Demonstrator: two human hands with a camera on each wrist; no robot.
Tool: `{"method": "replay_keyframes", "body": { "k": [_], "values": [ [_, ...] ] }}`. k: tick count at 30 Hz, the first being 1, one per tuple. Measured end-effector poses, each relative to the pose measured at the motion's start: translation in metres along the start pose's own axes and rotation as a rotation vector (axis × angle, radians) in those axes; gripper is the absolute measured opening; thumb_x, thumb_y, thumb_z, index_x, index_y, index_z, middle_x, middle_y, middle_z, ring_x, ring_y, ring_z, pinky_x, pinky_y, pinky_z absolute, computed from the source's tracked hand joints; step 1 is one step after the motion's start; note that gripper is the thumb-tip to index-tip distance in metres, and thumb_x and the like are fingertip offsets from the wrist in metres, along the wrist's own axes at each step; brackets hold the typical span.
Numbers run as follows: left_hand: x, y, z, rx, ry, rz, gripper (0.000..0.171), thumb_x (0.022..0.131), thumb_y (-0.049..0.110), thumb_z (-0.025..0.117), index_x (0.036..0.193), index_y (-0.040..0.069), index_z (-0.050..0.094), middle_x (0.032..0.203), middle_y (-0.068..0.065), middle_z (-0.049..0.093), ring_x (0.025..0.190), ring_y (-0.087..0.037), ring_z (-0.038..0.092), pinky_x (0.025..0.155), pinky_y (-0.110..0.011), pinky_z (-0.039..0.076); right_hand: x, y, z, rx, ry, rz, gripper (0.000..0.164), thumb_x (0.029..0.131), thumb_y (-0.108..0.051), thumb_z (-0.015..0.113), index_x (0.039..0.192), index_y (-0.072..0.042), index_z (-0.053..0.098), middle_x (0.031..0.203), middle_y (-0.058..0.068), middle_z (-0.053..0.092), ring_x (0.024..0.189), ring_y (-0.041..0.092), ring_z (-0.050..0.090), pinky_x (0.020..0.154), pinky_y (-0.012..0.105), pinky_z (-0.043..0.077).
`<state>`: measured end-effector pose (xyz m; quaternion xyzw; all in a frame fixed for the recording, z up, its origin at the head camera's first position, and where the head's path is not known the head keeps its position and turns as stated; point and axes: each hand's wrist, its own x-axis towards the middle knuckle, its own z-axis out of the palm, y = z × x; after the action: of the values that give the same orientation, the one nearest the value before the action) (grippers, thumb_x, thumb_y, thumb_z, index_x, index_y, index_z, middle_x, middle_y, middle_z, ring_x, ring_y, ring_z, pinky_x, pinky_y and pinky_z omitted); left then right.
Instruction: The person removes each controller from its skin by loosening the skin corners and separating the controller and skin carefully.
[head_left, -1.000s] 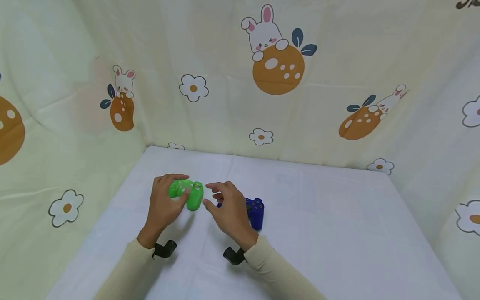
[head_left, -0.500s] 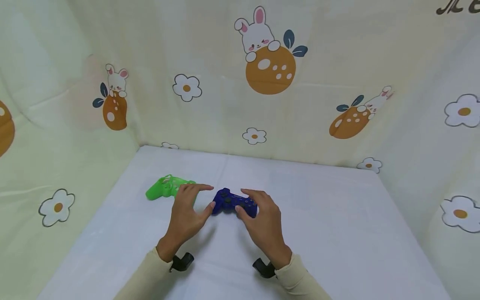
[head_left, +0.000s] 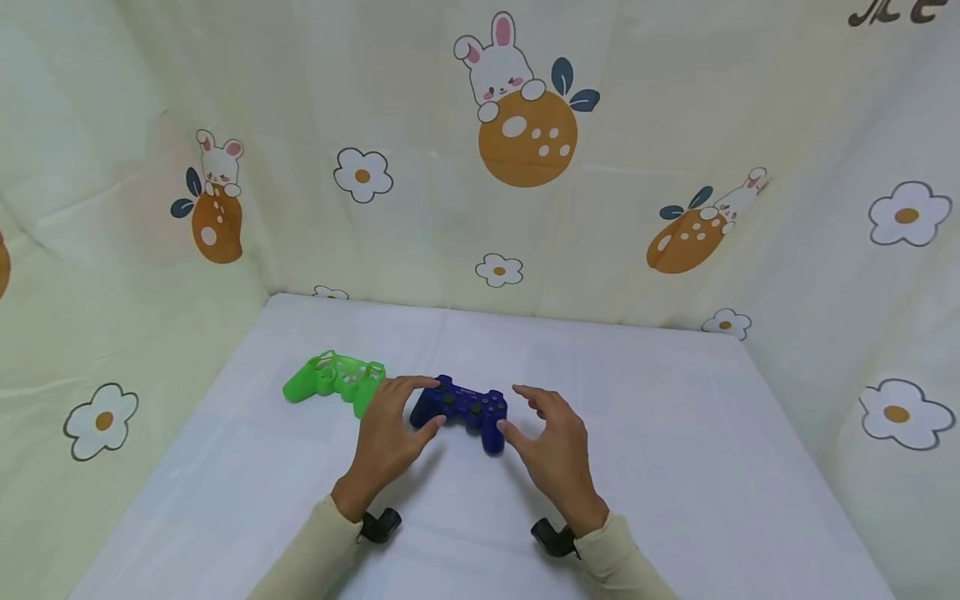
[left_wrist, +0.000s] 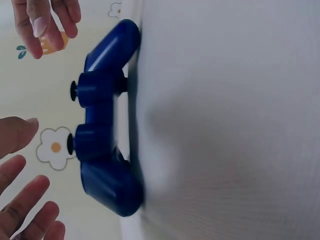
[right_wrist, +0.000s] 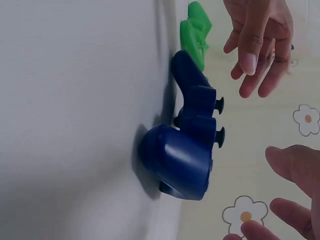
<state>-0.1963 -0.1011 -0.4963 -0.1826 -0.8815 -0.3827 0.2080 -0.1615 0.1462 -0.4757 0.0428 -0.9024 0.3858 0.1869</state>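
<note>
A dark blue game controller [head_left: 467,408] lies on the white table, sticks facing up. My left hand [head_left: 393,429] hovers by its left grip, fingers and thumb spread apart. On the other side, my right hand [head_left: 555,446] is held beside the right grip, thumb and fingers parted in a loose curve. In the left wrist view both hands are apart from the blue controller [left_wrist: 102,120], above it. The right wrist view also has a gap between the hands and the controller [right_wrist: 187,150]. Left of it lies a bright green controller-shaped cover [head_left: 302,384] with openings, partly behind my left hand.
The white-covered table [head_left: 637,467] runs back to a cream curtain [head_left: 420,242] printed with rabbits, oranges and flowers. More curtain hangs at the left and right sides. A small black wrist camera [head_left: 381,526] sits under each wrist.
A second ago my left hand held the green cover; it now lies on the table at the left. Both hands moved right to the blue controller, which was turned slightly, and have drawn off it.
</note>
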Motion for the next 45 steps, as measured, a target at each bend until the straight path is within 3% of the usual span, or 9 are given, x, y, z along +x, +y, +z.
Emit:
{"method": "replay_keyframes", "body": {
  "k": [8, 11, 17, 24, 33, 45],
  "values": [
    [0.004, -0.012, 0.008, 0.042, -0.071, -0.081, 0.066, 0.079, 0.018, 0.096, 0.138, 0.018, 0.067, 0.138, -0.005, 0.071, 0.121, -0.03, 0.065, 0.094, -0.046, 0.058, 0.005, 0.006, 0.017, -0.021, -0.13, 0.122, 0.072, 0.082, -0.03, 0.094, 0.147, -0.022, 0.063, 0.138, 0.012, 0.069, 0.12, 0.033, 0.071, 0.098, 0.054, 0.055],
    [0.005, -0.015, 0.009, 0.043, -0.109, -0.128, 0.068, 0.08, 0.018, 0.095, 0.141, 0.02, 0.066, 0.137, -0.008, 0.07, 0.119, -0.03, 0.066, 0.09, -0.044, 0.059, 0.007, 0.007, 0.023, -0.03, -0.156, 0.14, 0.076, 0.081, -0.032, 0.094, 0.149, -0.021, 0.06, 0.138, 0.012, 0.068, 0.118, 0.032, 0.071, 0.097, 0.054, 0.055],
    [0.009, -0.018, 0.011, 0.005, -0.158, -0.178, 0.068, 0.08, 0.015, 0.095, 0.142, 0.021, 0.065, 0.134, -0.011, 0.071, 0.117, -0.032, 0.068, 0.092, -0.047, 0.057, 0.01, 0.008, 0.033, -0.047, -0.172, 0.154, 0.077, 0.08, -0.03, 0.096, 0.148, -0.017, 0.061, 0.128, 0.012, 0.07, 0.106, 0.028, 0.073, 0.092, 0.052, 0.054],
    [0.012, -0.022, 0.016, -0.011, -0.166, -0.156, 0.07, 0.078, 0.008, 0.095, 0.14, 0.019, 0.066, 0.138, -0.009, 0.071, 0.109, -0.029, 0.072, 0.091, -0.047, 0.059, 0.013, 0.012, 0.043, -0.083, -0.2, 0.161, 0.074, 0.077, -0.029, 0.098, 0.143, -0.018, 0.065, 0.109, 0.008, 0.068, 0.086, 0.017, 0.061, 0.075, 0.035, 0.046],
    [0.014, -0.024, 0.019, -0.021, -0.133, -0.133, 0.065, 0.075, 0.003, 0.095, 0.134, 0.016, 0.069, 0.127, -0.011, 0.075, 0.099, -0.029, 0.073, 0.084, -0.045, 0.059, 0.014, 0.013, 0.046, -0.079, -0.186, 0.177, 0.071, 0.079, -0.025, 0.096, 0.142, -0.018, 0.064, 0.116, 0.012, 0.068, 0.091, 0.02, 0.061, 0.085, 0.043, 0.051],
    [0.015, -0.011, 0.026, -0.01, -0.098, -0.12, 0.062, 0.074, 0.005, 0.096, 0.13, 0.018, 0.071, 0.12, -0.009, 0.076, 0.097, -0.025, 0.072, 0.079, -0.04, 0.057, 0.018, 0.014, 0.032, -0.076, -0.178, 0.199, 0.071, 0.079, -0.019, 0.095, 0.143, -0.018, 0.065, 0.114, 0.011, 0.068, 0.085, 0.017, 0.064, 0.074, 0.033, 0.049]
  ]
}}
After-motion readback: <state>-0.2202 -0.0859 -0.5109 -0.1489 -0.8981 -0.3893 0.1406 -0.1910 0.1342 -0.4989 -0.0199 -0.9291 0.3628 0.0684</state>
